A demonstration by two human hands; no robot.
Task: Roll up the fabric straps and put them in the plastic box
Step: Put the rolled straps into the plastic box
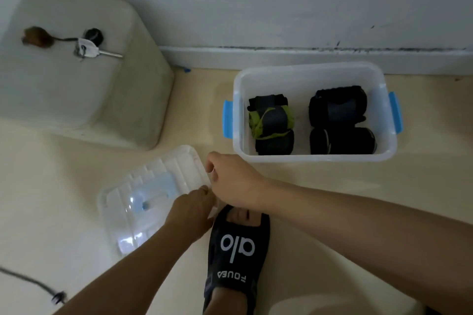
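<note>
1. Black rolled straps [312, 123], four or so, already sit inside the box [313, 73] on the floor by the wall.
2. No loose straps in sight, so rolling looks pretty much done.
3. Both hands are at the lid [151, 197]: right hand [234, 181] pinches its edge, left hand [193, 208] grips its near corner.
4. Closing up seems all that's left.

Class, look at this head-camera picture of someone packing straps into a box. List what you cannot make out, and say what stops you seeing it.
- Fingertips of both hands, left hand and right hand: hidden behind the hands where they meet the lid.
- Rolled straps in the plastic box: dark and overlapping, so their exact number is unclear.
- Cable: blurred, cut off by the left edge.
- Keys: too small for detail.
</note>
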